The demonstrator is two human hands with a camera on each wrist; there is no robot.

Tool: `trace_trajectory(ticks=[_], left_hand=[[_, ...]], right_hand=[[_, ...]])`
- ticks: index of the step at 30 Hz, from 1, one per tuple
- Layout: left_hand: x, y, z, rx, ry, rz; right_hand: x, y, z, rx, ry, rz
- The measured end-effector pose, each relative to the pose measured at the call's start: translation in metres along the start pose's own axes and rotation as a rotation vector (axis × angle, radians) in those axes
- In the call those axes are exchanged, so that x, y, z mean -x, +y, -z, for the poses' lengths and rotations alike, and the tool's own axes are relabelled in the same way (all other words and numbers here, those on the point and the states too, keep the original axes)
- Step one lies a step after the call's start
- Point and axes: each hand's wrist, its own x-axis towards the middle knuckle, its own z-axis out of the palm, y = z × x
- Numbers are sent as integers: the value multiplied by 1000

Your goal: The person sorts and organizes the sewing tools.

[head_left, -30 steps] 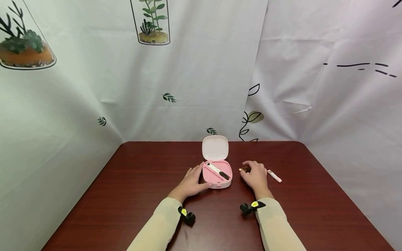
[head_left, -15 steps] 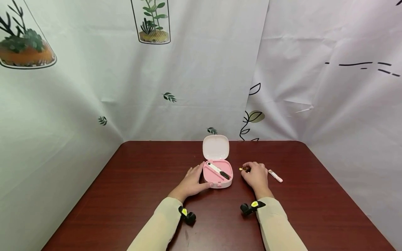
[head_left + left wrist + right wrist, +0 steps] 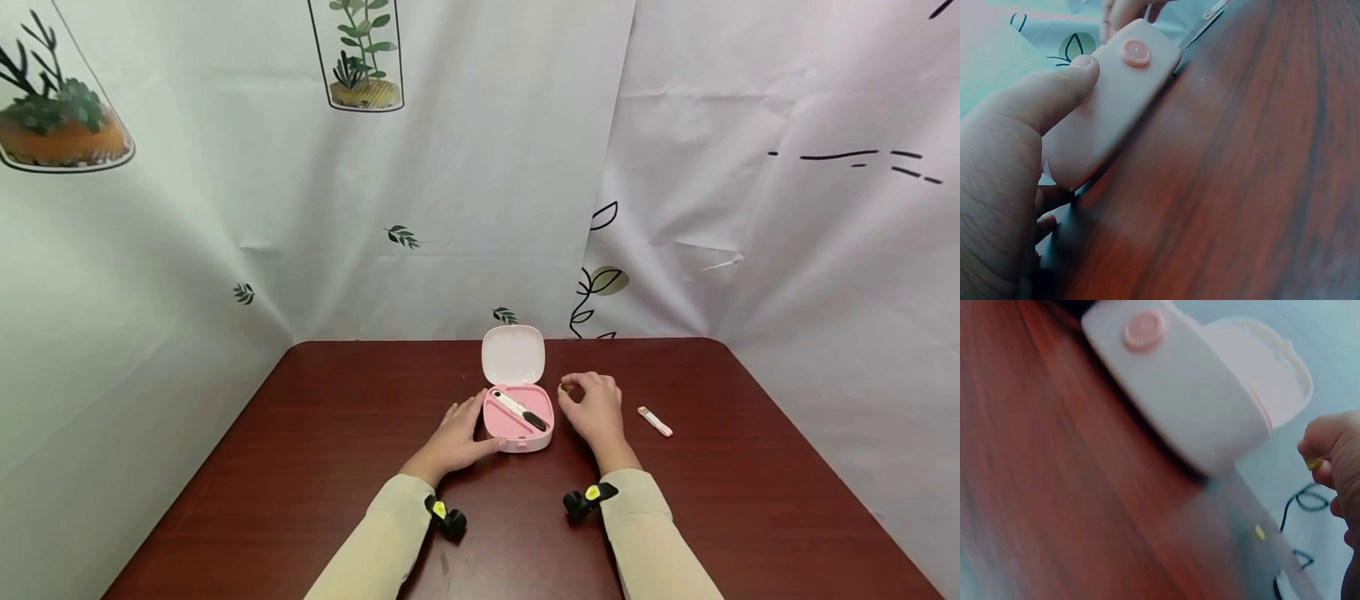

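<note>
A small white-and-pink case stands on the table with its lid raised at the back. My left hand grips its left side, thumb on the front wall near the round pink button. Inside the case lies a slim white tool with a dark end, slanting across the pink tray. Just right of the case, my right hand pinches a small yellow-gold item between thumb and forefinger. Most of that item is hidden by the fingers, so I cannot tell its kind.
A small pink-and-white nail clipper lies on the dark red table, right of my right hand. A printed white cloth hangs behind the table and along both sides.
My right hand has moved left and slightly away from me, bringing the small gold item closer to the case. The clipper stays where it was, and my left hand keeps its hold.
</note>
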Motion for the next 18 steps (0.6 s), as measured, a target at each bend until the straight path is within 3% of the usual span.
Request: trace_trajectory(ticks=[9, 18], left_hand=[[0, 0, 1, 13, 5, -12], [2, 1, 1, 7, 2, -11]], right_hand=[[-2, -32, -10, 0, -34, 53], [2, -40, -17, 26, -60, 77]])
